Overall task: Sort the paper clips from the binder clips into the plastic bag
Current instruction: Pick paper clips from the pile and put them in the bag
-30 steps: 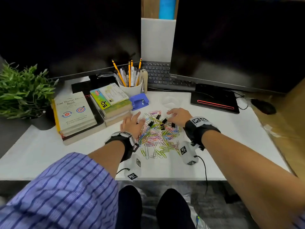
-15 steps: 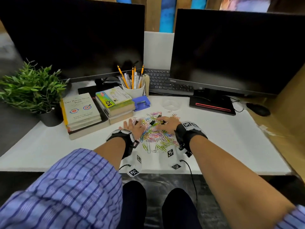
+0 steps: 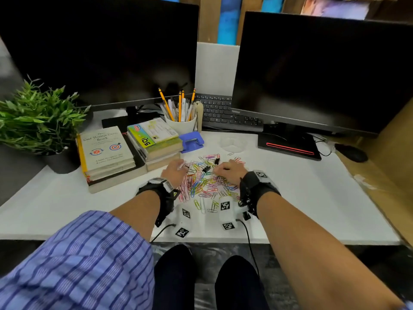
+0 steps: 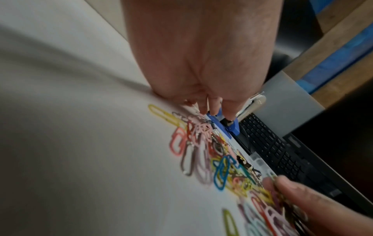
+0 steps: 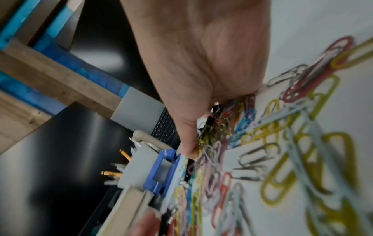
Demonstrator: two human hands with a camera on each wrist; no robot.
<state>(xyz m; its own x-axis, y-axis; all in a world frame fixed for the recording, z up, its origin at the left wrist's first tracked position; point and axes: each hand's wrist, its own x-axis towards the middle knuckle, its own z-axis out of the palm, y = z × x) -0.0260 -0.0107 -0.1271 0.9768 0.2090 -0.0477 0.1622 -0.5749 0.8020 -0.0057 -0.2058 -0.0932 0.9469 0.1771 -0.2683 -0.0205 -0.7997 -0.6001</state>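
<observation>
Both forearms stretched forward over the white surface (image 3: 312, 198), wrists low. Left hand (image 3: 175, 171) palm down at the left edge of the heap of coloured wire paper clips (image 3: 207, 182), fingers curled onto the clips; whether anything is pinched cannot be told. Right hand (image 3: 230, 172) palm down at the heap's right edge, fingers bent down into the clips, grasp likewise unclear. Small black binder clips (image 3: 206, 168) lying between the two hands, at the far part of the heap. Clear plastic bag (image 3: 233, 143) flat beyond the heap, near the blue hole punch (image 3: 191, 141). Grey book cover (image 3: 105, 147) reading "Get Things Done Book". Compared with half a second ago, hands slightly closer together, clips bunched tighter
</observation>
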